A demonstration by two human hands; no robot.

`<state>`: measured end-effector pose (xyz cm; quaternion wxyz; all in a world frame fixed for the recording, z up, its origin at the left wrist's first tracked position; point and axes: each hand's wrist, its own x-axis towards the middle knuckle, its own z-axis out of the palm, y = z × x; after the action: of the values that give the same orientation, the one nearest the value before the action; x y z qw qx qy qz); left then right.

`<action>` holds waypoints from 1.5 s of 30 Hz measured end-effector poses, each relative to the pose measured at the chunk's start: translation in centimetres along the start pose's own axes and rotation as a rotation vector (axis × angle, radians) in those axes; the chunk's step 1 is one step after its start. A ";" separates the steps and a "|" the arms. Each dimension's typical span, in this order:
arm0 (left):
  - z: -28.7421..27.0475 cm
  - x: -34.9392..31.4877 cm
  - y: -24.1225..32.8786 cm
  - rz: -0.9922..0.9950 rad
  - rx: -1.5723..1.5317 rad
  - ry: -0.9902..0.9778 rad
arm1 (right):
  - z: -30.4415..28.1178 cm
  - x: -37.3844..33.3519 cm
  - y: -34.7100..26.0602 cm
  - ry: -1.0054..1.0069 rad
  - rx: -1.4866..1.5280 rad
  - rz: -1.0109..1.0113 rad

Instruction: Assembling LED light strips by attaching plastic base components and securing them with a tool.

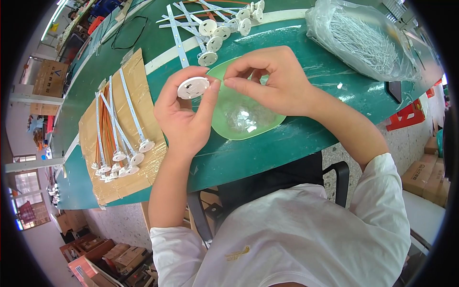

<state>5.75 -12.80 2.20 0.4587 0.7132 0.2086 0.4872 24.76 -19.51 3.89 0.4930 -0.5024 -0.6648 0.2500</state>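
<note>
My left hand (184, 122) is closed around a white round disc (193, 88) with small holes, held tilted between thumb and fingers. A pale LED strip (177, 36) rises from behind that hand; whether it joins the disc is hidden. To the right of the disc, my right hand (284, 83) makes a pinch with thumb and forefinger. Anything in that pinch is too small to make out. Beneath both hands sits a green bowl (221, 125) with small shiny, clear pieces in it.
Several LED strips with white discs lie on a cardboard sheet (88, 129) at left; more discs (207, 58) lie at the back. A clear bag (363, 43) of thin white strands and a dark phone-like slab (394, 92) lie right on the green table (229, 165).
</note>
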 end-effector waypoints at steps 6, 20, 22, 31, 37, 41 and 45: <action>0.1 -0.1 0.2 -0.020 0.013 -0.010 | -0.2 0.0 -0.1 0.011 -0.001 -0.020; 1.4 -0.3 0.6 0.108 -0.089 -0.194 | 0.6 0.0 -0.1 0.411 -0.280 -0.667; 1.3 -0.3 0.7 0.120 -0.050 -0.201 | 0.8 0.0 0.2 0.406 -0.263 -0.674; 1.1 -0.5 0.5 0.100 -0.112 -0.161 | 0.6 -0.2 0.1 0.351 -0.201 -0.598; 0.6 -0.8 0.6 0.119 -0.010 -0.202 | 0.8 -0.1 0.2 0.352 -0.214 -0.622; 0.7 -0.9 0.6 0.117 0.004 -0.146 | 1.1 -0.1 0.3 0.354 -0.244 -0.657; 1.0 -1.0 0.1 0.124 -0.034 -0.160 | 1.2 0.0 0.8 0.348 -0.206 -0.657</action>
<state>6.15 -14.04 1.66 0.4552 0.7535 0.1184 0.4595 24.03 -19.03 2.74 0.5994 -0.3445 -0.7183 -0.0786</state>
